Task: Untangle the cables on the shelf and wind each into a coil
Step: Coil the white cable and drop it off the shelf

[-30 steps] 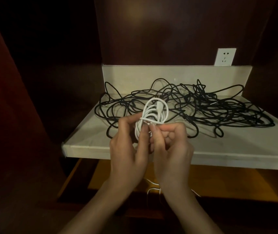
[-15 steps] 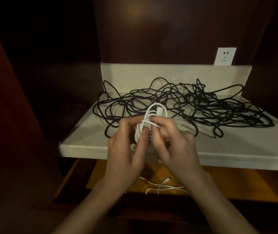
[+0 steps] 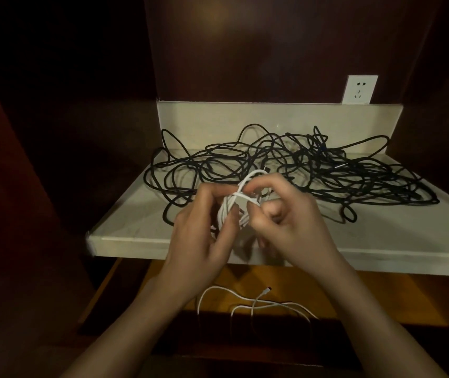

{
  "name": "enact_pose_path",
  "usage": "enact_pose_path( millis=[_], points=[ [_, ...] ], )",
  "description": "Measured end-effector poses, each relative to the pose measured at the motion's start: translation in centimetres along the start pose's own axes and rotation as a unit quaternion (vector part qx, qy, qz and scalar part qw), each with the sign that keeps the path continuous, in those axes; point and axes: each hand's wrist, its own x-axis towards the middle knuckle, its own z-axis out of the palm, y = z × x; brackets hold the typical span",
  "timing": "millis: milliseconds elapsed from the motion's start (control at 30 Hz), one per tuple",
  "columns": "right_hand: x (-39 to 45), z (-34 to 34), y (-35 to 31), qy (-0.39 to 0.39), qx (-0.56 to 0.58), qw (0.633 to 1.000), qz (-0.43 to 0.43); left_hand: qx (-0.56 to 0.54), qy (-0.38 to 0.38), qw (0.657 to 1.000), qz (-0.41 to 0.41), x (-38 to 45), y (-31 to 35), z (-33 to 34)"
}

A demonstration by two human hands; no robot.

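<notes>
A small white cable coil [image 3: 228,211] is held just above the front of the pale shelf [image 3: 136,225]. My left hand [image 3: 201,227] grips the coil's left side with thumb and fingers. My right hand [image 3: 286,222] pinches a white strand across the coil's top. The cable's loose tail [image 3: 256,304] hangs below the shelf, its plug end showing. Behind my hands a big tangle of black cables [image 3: 313,170] sprawls over the shelf.
The shelf has a raised back wall [image 3: 272,118] and sits in a dark wooden recess. A white wall socket [image 3: 359,90] is at the back right. A wooden surface [image 3: 354,293] lies below the shelf.
My right hand has moved up and over the coil, carrying the white strand across its top. More of the loose tail now shows below the shelf.
</notes>
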Motion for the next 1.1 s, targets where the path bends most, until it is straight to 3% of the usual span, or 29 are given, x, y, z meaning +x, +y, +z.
enact_pose_path(
  millis=[100,267,400,533,733,800,933,1100],
  points=[
    [0.3,-0.8,0.4,-0.042,0.006,0.999,0.014,-0.005,-0.004,1.0,-0.002,0.0,-0.2,0.0],
    [0.5,-1.3,1.1,-0.037,-0.078,0.995,-0.045,-0.032,0.005,0.999,-0.015,0.4,-0.3,0.3],
    [0.6,-1.8,1.3,-0.049,-0.087,0.992,-0.083,-0.083,-0.034,0.994,-0.058,0.8,-0.5,0.0],
    [1.6,-2.8,0.9,-0.073,-0.084,0.989,-0.097,-0.082,-0.066,0.994,-0.042,1.9,-0.7,-1.0],
    [2.9,-4.0,0.7,-0.178,-0.116,0.976,-0.034,-0.099,-0.087,0.989,-0.07,2.3,-1.6,-1.2],
    [2.7,-3.7,0.6,-0.182,-0.084,0.98,0.003,-0.124,-0.076,0.986,-0.087,2.2,-1.6,-1.1],
    [1.9,-2.7,0.5,-0.123,0.143,0.976,0.11,-0.181,-0.055,0.974,-0.12,2.1,-1.6,-1.0],
    [0.5,-1.3,0.1,-0.028,0.255,0.957,0.14,-0.233,-0.018,0.961,-0.147,2.1,-1.2,-1.0]
  ],
)
